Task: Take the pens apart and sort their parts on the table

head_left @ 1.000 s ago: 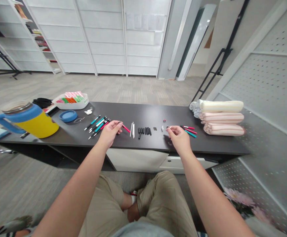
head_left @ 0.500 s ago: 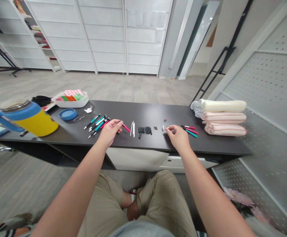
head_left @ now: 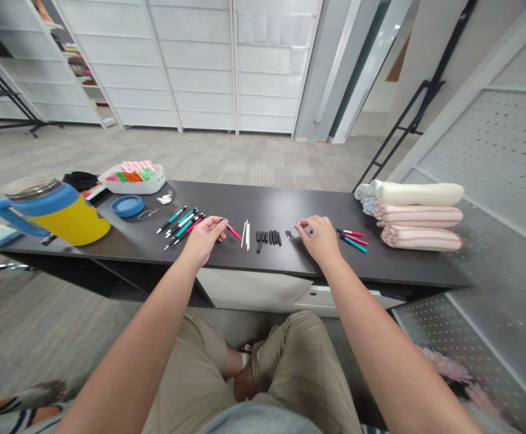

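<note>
My left hand (head_left: pixel 207 237) is closed around a red pen barrel (head_left: pixel 234 232), which points right and down over the dark table. Just right of it lie several thin white sticks (head_left: pixel 246 235), seemingly pen refills. My right hand (head_left: pixel 319 236) has thumb and index finger pinched together; a tiny pale piece shows at the tips, too small to name. Between the hands several short black grips (head_left: pixel 269 237) stand in a row, with small dark bits (head_left: pixel 288 234) beside them. Left of my left hand is a bunch of teal, black and red pens (head_left: pixel 182 226).
Red and teal pens (head_left: pixel 353 239) lie right of my right hand, near rolled towels (head_left: pixel 420 217). At the left stand a yellow and blue mug (head_left: pixel 59 214), its blue lid (head_left: pixel 128 206) and a white basket (head_left: pixel 158 181) of wrapped items. A perforated panel (head_left: pixel 502 181) borders the right.
My right hand has moved slightly left, towards the small dark bits, and now covers the small pieces seen before. My left hand still holds the red barrel. The view has shifted a little.
</note>
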Demonstrator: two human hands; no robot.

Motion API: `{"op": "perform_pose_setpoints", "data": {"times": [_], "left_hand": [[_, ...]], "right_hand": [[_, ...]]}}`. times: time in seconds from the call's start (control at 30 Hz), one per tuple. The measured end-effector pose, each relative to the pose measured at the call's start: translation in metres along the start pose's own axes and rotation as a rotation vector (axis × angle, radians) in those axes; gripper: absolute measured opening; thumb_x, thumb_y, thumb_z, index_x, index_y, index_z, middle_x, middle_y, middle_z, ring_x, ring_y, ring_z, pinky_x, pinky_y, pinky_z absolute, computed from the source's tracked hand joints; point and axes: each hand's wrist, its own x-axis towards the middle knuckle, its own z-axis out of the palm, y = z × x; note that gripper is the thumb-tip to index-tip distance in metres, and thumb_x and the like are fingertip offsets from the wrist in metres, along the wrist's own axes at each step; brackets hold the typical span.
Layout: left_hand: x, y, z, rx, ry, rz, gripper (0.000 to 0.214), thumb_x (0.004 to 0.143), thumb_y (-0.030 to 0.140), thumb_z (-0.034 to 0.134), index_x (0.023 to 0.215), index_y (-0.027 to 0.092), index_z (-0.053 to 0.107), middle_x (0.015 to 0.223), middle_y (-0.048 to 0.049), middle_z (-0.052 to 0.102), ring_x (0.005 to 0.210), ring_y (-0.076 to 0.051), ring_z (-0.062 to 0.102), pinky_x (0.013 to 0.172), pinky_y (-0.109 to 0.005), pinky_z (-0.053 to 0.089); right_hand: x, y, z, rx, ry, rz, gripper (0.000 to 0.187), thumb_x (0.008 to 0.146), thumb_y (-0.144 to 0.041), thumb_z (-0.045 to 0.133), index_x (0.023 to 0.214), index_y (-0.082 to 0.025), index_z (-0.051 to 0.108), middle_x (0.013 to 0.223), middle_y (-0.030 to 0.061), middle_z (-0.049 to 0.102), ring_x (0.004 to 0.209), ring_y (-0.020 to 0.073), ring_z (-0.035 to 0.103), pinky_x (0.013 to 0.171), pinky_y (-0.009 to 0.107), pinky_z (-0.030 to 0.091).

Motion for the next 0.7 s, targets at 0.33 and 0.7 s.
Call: {"op": "perform_pose_setpoints", "data": {"times": [0.33,0.7], "left_hand": [[0.002,-0.001,0.000,-0.003,0.002,0.001,0.032,0.083,0.043,0.083,0.097,0.017,0.072,0.080,-0.0009,0.065,0.066,-0.010,0.055,0.062,-0.023,0.041],[0.001,0.001,0.000,-0.008,0.003,-0.003,0.033,0.082,0.044,0.083,0.098,0.017,0.071,0.078,0.0001,0.064,0.066,-0.010,0.056,0.062,-0.023,0.042]], "right_hand": [[-0.003,0.001,0.006,-0.047,-0.017,0.046,0.019,0.097,-0.039,0.067,0.093,-0.024,0.078,0.106,0.0104,0.073,0.106,0.0297,0.059,0.092,0.042,0.044],[-0.025,-0.001,-0.021,0.094,0.158,0.244,0.032,0.100,-0.047,0.058,0.092,-0.021,0.076,0.093,0.0086,0.076,0.083,0.0247,0.062,0.082,0.038,0.045]]}}
